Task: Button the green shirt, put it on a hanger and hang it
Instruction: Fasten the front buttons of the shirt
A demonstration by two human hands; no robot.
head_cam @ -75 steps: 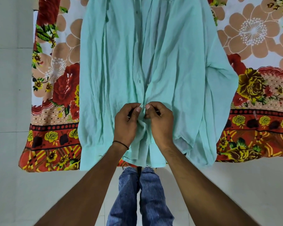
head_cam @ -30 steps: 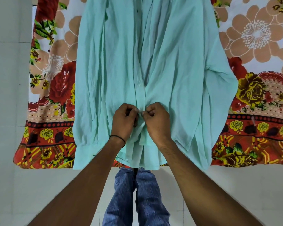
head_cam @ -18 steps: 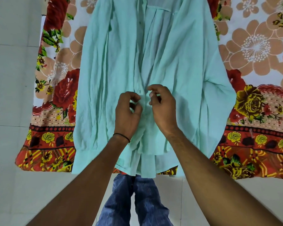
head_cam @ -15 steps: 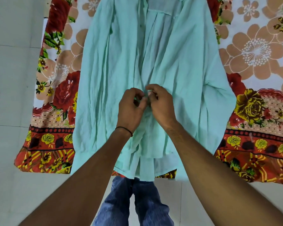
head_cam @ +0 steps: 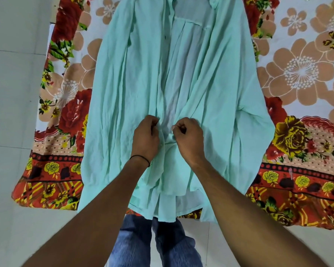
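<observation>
Mint-green shirt [head_cam: 135,78] – crumpled, front up, flat on bed, upper placket open

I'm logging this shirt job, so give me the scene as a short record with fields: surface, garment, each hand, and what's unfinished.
surface: floral bedsheet
garment: green shirt lying flat, front up
left hand: pinching the left front edge
right hand: pinching the right front edge
placket: open above the hands
hanger: none in view
</observation>
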